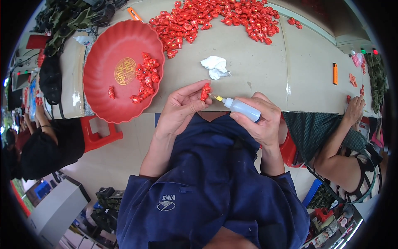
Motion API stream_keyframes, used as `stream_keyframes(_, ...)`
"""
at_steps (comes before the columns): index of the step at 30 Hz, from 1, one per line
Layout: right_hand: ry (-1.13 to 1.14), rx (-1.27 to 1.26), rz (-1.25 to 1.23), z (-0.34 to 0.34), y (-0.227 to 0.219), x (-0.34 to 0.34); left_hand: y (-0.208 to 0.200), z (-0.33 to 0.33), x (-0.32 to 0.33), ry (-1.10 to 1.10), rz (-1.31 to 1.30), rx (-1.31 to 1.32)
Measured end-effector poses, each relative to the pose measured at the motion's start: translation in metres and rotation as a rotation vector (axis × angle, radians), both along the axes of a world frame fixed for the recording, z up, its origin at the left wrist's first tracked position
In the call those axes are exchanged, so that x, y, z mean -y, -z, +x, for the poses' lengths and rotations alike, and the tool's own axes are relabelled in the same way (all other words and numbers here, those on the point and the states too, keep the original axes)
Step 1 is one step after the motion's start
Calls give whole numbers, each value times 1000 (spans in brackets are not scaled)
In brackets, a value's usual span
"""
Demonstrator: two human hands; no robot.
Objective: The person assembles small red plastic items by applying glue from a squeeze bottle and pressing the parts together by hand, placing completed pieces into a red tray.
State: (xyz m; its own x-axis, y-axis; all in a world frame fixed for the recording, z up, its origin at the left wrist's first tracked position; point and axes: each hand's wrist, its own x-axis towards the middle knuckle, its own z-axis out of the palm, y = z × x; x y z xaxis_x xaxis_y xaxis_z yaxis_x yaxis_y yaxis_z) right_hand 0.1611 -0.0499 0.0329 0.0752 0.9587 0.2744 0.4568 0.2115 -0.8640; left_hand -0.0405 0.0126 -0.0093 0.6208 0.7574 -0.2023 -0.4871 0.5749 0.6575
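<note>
One red figurine (205,92) is pinched in the left hand (182,107); at its four o'clock, a squeeze bottle (245,109) is gripped by the right hand (266,118). This piece seems unfinished; whether the cluster (146,79) in the tray (98,62) at ten o'clock or the heap (190,20) at twelve is done cannot be told.

Left hand (179,108) grips 1 small, glossy red figurine (205,91). Right hand (265,120) holds 1 translucent pale squeeze bottle (244,109), tip at the figurine. Beyond: 1 crumpled white wad (215,66). Left: 1 round, scalloped red tray (103,50) containing similar figurines (147,74).
</note>
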Motion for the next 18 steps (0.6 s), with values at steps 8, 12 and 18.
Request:
stream_keyframes(8, 4, -2, -4, 0, 0, 0, 2, -1, 0, 7, 8, -4)
stream_keyframes(12, 1, 1, 0, 1, -1, 0, 1, 0, 0, 6, 4, -8)
stream_keyframes(18, 6, 3, 20, 1, 0, 1, 1, 0, -1, 3, 11, -5)
